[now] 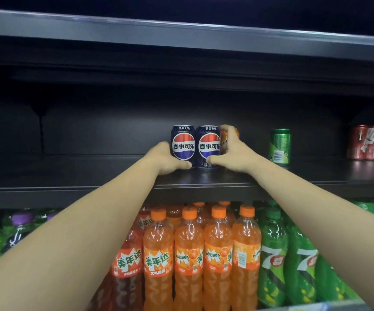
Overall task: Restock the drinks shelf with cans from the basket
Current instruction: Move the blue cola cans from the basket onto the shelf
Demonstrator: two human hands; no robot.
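Left hand (167, 159): curled against the left flank of the left cola can (183, 142), thumb lying across the can's foot near the shelf surface, other fingers hidden behind the can. Reads as a light wrap rather than a lift; the can stands on its base.

Right hand (231, 151): thumb pressed to the foot of the right cola can (208, 146), fingers reaching up and round an orange can (224, 140) that shows only as a sliver behind the knuckles. Closed on that orange can, as far as can be seen; how much of the can is enclosed cannot be told.

Layout: the two cola cans stand upright and touching, labels forward, near the middle of the dark shelf (91, 173). The orange can sits just beside the right cola can, on its right. All three long axes vertical.

Key relation: the row is bracketed, left hand at its left end, right hand at its right end, so each hand lies outboard of its own can and the cans lie inward, between the palms. Judgement: the next move is likely a squeeze-and-square, pushing inward or back along the shelf depth. The right hand is nearer the orange can and should govern it.

Further out: a green can (280, 145) stands alone, well apart to the right; red cans (371, 142) sit at the far right edge. Left half of the shelf is bare. Orange bottles (188, 261) and green bottles (273, 259) fill the tier below. Basket not in view.

Risk: an uneven push could tip a can.
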